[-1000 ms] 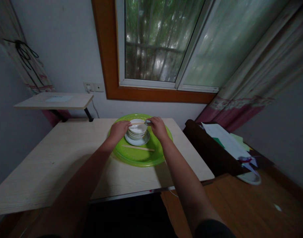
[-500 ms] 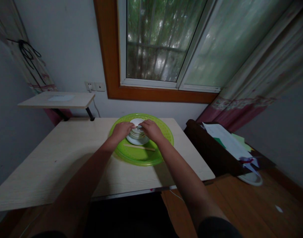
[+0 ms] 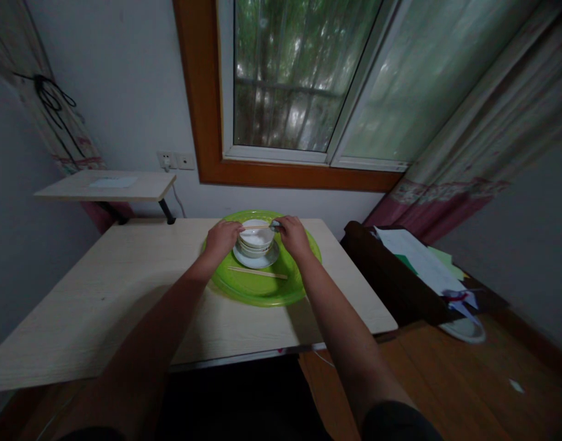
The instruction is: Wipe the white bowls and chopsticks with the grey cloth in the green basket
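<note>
A round green tray [image 3: 262, 291] lies on the pale wooden table [image 3: 125, 294]. On it stands a stack of white bowls [image 3: 256, 240] on a white saucer [image 3: 258, 260]. My left hand [image 3: 222, 237] and my right hand [image 3: 291, 235] each pinch one end of a thin wooden chopstick [image 3: 258, 227], held level across the top bowl's rim. A second chopstick [image 3: 257, 272] lies flat on the tray in front of the saucer.
A small wall shelf [image 3: 106, 185] juts out at the back left. A dark cabinet [image 3: 400, 282] with papers [image 3: 419, 257] stands right of the table. A window [image 3: 285, 79] and a curtain [image 3: 469, 147] are behind. Wooden floor lies to the right.
Half a second ago both hands met over the top bowl; now they have drawn apart to its sides, with the chopstick stretched between them as it was a second ago.
</note>
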`<state>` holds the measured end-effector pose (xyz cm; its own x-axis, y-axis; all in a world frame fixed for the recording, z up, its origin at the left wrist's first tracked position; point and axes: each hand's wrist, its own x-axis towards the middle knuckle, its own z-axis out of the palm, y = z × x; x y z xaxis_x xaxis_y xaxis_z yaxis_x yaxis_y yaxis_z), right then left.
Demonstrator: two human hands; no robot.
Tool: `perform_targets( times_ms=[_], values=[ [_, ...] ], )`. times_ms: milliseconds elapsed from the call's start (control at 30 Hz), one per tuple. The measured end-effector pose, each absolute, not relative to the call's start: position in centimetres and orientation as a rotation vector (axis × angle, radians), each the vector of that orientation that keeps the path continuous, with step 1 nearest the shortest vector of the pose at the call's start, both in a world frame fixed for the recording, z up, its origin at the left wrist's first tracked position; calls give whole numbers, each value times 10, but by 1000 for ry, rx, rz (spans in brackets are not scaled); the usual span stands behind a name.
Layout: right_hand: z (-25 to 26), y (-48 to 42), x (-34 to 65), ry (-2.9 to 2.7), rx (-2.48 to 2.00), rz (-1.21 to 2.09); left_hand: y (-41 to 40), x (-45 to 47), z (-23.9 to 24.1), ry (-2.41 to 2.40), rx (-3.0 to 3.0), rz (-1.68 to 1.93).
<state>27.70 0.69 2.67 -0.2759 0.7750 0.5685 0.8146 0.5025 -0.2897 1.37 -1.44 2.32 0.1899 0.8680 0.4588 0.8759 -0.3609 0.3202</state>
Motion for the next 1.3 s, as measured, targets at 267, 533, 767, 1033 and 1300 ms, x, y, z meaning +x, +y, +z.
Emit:
perform_targets(
  times_ms=[267, 533, 767, 1033, 1300],
  values=[
    [27, -9, 248, -2401, -1139, -140, -15, 21, 25, -1567, -2586, -769],
    [29, -3, 258, -2248, -1212, -94, -10, 16, 19, -1626, -2481, -875],
    [20, 14, 283, -1969, -1308, -55, -10, 13, 21, -1721, -2404, -899],
    [27, 5, 273, -2086, -1232, -45, -11, 14, 21, -1695, -2445, -924],
    [25, 7, 273, -2015, -1189, 37, -11, 14, 21, -1678, -2485, -951]
  ],
)
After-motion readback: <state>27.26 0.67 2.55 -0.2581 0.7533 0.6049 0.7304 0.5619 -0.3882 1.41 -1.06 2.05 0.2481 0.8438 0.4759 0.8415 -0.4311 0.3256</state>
